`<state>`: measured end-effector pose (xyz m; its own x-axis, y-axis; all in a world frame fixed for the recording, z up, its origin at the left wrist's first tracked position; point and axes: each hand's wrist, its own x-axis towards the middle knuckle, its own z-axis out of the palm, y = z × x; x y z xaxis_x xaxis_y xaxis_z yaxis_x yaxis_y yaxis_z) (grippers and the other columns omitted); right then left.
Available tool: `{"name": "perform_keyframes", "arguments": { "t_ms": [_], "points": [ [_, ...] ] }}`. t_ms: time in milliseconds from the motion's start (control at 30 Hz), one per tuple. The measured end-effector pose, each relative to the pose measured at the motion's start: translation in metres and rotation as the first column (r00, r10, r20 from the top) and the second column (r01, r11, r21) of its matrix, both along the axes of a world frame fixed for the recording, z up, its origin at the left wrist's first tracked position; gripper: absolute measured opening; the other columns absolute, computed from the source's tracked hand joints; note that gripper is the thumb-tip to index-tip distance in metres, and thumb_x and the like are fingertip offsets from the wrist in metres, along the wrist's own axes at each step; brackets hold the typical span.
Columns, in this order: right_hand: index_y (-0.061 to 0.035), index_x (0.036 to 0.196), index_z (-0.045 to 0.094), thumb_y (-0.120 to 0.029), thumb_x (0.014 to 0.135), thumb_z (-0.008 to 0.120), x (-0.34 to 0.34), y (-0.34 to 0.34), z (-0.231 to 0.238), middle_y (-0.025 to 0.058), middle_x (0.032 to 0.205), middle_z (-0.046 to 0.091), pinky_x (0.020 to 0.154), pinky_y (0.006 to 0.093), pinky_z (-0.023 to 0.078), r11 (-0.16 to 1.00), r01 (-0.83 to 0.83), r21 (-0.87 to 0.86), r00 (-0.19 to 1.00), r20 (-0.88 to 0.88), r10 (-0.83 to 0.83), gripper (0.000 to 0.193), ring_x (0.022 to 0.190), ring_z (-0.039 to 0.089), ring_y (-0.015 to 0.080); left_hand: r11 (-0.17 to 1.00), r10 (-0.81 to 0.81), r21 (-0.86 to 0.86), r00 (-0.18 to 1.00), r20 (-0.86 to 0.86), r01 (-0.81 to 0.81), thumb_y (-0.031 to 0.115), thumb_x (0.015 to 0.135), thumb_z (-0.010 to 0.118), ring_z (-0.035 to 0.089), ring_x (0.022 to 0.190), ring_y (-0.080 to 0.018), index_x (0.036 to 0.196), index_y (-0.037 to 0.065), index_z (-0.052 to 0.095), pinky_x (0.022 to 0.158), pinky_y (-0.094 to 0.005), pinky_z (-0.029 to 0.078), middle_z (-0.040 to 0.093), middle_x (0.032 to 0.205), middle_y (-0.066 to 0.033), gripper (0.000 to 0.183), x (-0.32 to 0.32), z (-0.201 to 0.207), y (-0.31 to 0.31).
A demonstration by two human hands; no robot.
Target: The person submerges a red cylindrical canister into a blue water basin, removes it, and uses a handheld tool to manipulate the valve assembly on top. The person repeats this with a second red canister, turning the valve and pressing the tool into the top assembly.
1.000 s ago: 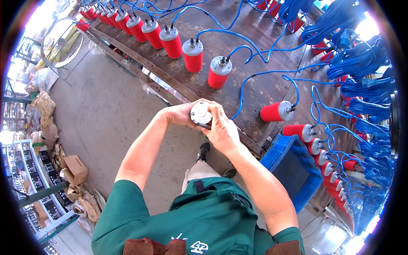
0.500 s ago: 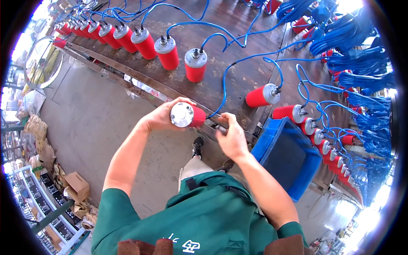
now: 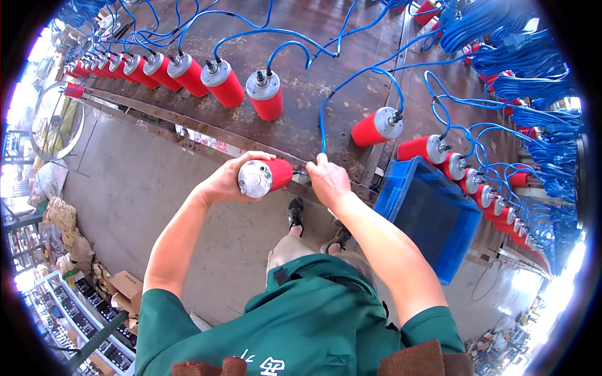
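A red cylinder with a silver metal end cap lies in my left hand, just off the table's front edge. My left fingers wrap round its side, and the capped end faces toward me. At its other end, a short dark fitting shows beside my right hand. That hand is closed, with the blue cable running out from it up onto the table; exactly how the fingers grip is partly hidden.
Red cylinders with blue cables stand in a row along the wooden table; several more lie at the right. A blue plastic crate is at my right. Coiled blue cables pile up at the far right. Cardboard lies at the lower left.
My right hand has gone from fingers apart to closed round the cable by the cylinder's end. The cylinder has shifted slightly left in view, still in my left hand.
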<state>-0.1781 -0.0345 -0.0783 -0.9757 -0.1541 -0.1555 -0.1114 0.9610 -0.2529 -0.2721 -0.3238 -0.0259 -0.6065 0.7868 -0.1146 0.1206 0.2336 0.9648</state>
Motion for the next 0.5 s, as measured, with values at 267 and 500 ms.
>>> {"name": "perform_keyframes", "arguments": {
  "t_ms": [267,500],
  "points": [
    [-0.0022,0.113,0.072,-0.012,0.098,0.062,0.028,-0.024,0.000,0.0210,0.109,0.075,0.083,0.0513,0.064,0.968,0.197,-0.158,0.971,0.167,-0.170,0.020,0.099,0.078,0.0413,0.995,0.095,0.010,0.987,0.126,-0.097,0.005,0.068,0.095,0.063,0.136,-0.0215,0.148,0.011,0.056,0.118,-0.0400,0.049,0.065,0.149,-0.0080,0.088,0.009,0.014,0.045],
    [-0.0019,0.114,0.073,-0.018,0.099,0.066,0.034,0.030,0.056,0.0236,0.112,0.077,0.093,0.0539,0.058,0.862,0.381,-0.334,0.894,0.373,-0.251,0.023,0.108,0.073,0.0455,0.986,0.166,-0.018,0.984,0.062,-0.166,0.002,0.070,0.093,0.063,0.132,-0.0188,0.143,0.013,0.056,0.115,-0.0374,0.050,0.068,0.139,-0.0055,0.082,0.022,0.000,0.056]
  ]
}}
